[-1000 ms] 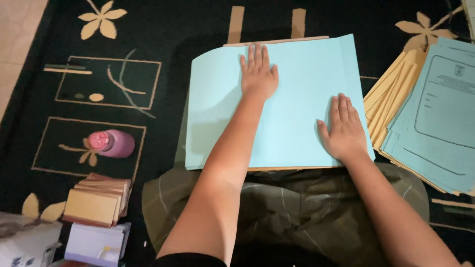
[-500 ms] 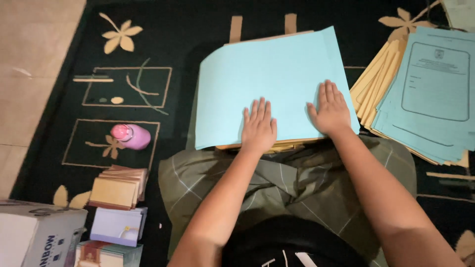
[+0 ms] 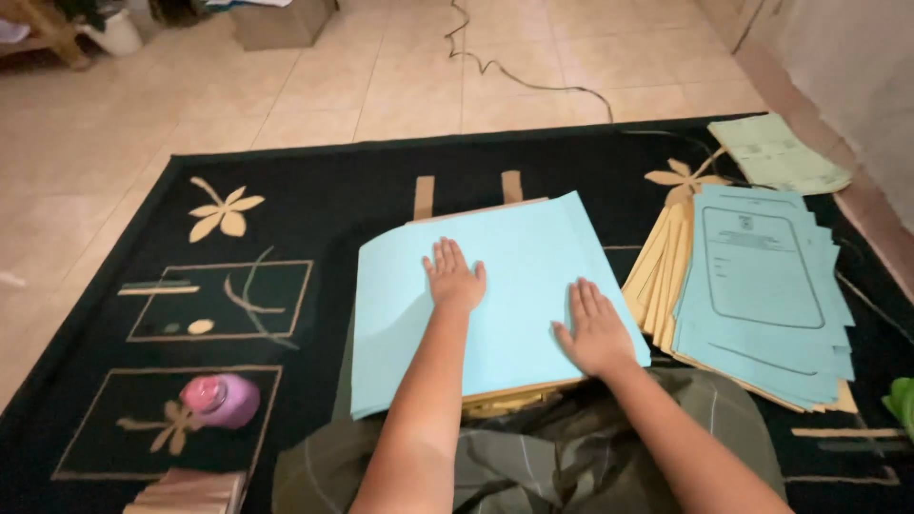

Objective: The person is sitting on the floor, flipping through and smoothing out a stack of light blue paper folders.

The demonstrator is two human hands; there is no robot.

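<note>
Hands first: your left hand (image 3: 453,279) and right hand (image 3: 595,328) lie flat, fingers spread, gripping nothing, pressing the light blue folder (image 3: 495,295) that lies closed atop a manila stack on the dark rug (image 3: 314,200). Printed blue folders (image 3: 762,286) wait just beside it.

Looks like a home room: tiled floor (image 3: 400,76) w/ dark floral rug (image 3: 286,209), cardboard box (image 3: 281,21) by the wall, loose cable (image 3: 514,71), paper stacks (image 3: 762,286) spread on rug.

Brown cardboard box (image 3: 283,21) on tile floor, top left (partly cut off).
</note>
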